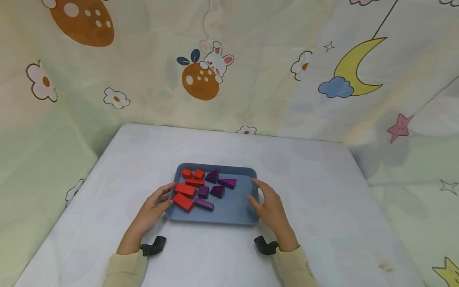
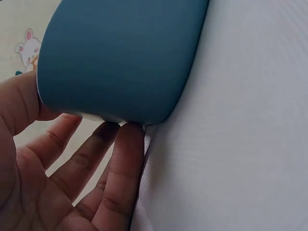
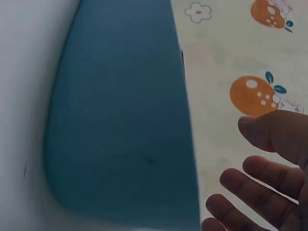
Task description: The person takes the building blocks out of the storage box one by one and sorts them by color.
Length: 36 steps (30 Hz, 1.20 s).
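Observation:
A shallow blue-grey tray [image 1: 229, 211] lies on the white table, its long sides running left to right. Red blocks [image 1: 185, 189] fill its left part. Purple blocks [image 1: 203, 192], some tapered and some box-shaped, lie right beside them. My left hand [image 1: 152, 209] holds the tray's left end, thumb at the rim and fingertips against the outer wall, as the left wrist view shows. At the other end, my right hand [image 1: 271, 209] has its fingers spread and relaxed near the right rim. In the right wrist view a gap separates its fingers [image 3: 260, 195] from the tray wall [image 3: 125, 120].
The white tabletop [image 1: 315, 191] extends around the tray on every side. Behind it hangs a pale cloth [image 1: 265, 79] printed with rabbits, flowers and a moon. Black wrist mounts [image 1: 154, 246] sit at both sleeve cuffs.

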Each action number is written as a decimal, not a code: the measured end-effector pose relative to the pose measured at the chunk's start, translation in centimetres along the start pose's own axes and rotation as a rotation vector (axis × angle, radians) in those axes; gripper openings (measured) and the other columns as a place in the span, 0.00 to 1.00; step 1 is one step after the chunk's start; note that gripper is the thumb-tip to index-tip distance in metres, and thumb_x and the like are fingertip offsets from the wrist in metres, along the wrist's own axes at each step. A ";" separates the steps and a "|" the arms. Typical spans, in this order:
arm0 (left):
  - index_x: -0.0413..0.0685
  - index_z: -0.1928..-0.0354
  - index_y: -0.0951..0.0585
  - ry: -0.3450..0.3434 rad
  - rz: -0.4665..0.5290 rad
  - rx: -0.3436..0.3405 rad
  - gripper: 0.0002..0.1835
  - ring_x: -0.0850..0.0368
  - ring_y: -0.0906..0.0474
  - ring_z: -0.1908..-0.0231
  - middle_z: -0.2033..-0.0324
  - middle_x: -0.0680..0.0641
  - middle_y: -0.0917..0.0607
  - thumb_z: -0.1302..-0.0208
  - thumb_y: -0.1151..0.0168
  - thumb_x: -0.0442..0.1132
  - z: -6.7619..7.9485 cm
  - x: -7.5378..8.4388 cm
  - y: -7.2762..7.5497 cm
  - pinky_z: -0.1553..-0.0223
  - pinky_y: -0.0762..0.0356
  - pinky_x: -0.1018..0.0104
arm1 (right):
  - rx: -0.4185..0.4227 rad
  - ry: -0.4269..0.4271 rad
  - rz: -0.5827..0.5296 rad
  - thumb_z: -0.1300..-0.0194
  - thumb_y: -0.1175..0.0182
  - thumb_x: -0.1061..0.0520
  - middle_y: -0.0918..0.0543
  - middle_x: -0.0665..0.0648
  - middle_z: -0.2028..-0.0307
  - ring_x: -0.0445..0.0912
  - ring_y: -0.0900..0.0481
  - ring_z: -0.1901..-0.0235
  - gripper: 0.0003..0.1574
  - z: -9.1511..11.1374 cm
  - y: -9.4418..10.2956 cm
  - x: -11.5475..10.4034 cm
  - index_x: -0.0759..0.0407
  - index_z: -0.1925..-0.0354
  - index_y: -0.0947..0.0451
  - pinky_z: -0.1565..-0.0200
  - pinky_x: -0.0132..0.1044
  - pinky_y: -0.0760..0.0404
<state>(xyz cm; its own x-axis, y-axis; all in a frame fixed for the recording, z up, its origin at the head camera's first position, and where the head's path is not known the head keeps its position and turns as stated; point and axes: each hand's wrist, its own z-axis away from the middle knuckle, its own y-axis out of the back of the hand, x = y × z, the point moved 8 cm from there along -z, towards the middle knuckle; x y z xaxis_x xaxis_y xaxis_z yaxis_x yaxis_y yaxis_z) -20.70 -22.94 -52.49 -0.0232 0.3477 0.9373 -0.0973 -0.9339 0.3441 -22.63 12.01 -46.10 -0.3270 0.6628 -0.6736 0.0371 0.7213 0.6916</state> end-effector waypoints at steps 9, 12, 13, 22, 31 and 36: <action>0.42 0.20 0.32 0.018 0.009 -0.004 0.31 0.30 0.31 0.26 0.21 0.34 0.32 0.22 0.45 0.30 -0.1 0.1 -0.2 0.33 0.27 0.33 | -0.036 -0.013 -0.156 0.33 0.26 0.66 0.14 0.67 0.39 0.62 0.16 0.38 0.30 -1.5 -3.0 -2.2 0.69 0.35 0.20 0.36 0.56 0.19; 0.43 0.19 0.32 0.029 0.014 -0.005 0.31 0.30 0.31 0.26 0.21 0.34 0.32 0.22 0.45 0.30 -0.2 0.1 -0.2 0.32 0.27 0.33 | -0.051 -0.041 -0.182 0.34 0.25 0.65 0.13 0.66 0.42 0.61 0.14 0.42 0.27 -2.0 -4.2 -2.7 0.69 0.38 0.18 0.39 0.53 0.17; 0.43 0.19 0.32 0.031 0.016 -0.005 0.31 0.30 0.31 0.26 0.21 0.34 0.32 0.22 0.45 0.30 -0.2 0.0 -0.2 0.33 0.27 0.33 | -0.059 -0.049 -0.185 0.34 0.24 0.65 0.13 0.66 0.43 0.61 0.14 0.43 0.27 -2.2 -4.6 -2.7 0.69 0.39 0.18 0.40 0.53 0.16; 0.43 0.19 0.31 0.039 0.018 -0.002 0.31 0.31 0.30 0.26 0.21 0.35 0.31 0.22 0.45 0.30 -0.1 -0.1 -0.2 0.33 0.25 0.36 | -0.098 -0.142 -0.121 0.36 0.21 0.60 0.11 0.65 0.48 0.58 0.11 0.49 0.26 -3.3 -7.5 -2.6 0.67 0.43 0.15 0.45 0.52 0.13; 0.44 0.19 0.31 0.048 0.011 0.002 0.31 0.32 0.28 0.27 0.22 0.35 0.30 0.22 0.45 0.30 0.0 0.0 -0.2 0.33 0.26 0.36 | -0.091 -0.101 -0.223 0.35 0.24 0.66 0.11 0.65 0.46 0.58 0.12 0.45 0.21 -3.5 -5.6 -2.5 0.65 0.44 0.14 0.46 0.49 0.12; 0.44 0.19 0.31 0.037 0.008 0.007 0.31 0.33 0.28 0.27 0.22 0.36 0.30 0.22 0.44 0.30 0.1 0.1 0.0 0.33 0.25 0.37 | -0.090 -0.090 -0.408 0.34 0.26 0.70 0.14 0.68 0.42 0.63 0.15 0.41 0.25 -4.1 -2.6 -1.0 0.70 0.40 0.19 0.43 0.44 0.14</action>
<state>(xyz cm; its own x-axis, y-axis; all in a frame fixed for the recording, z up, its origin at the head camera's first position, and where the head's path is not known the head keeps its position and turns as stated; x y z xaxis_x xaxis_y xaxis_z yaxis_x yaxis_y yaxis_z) -20.64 -22.93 -52.37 -0.0605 0.3433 0.9373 -0.0903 -0.9370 0.3374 -26.22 8.65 -46.16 -0.2137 0.3446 -0.9141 -0.1625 0.9101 0.3811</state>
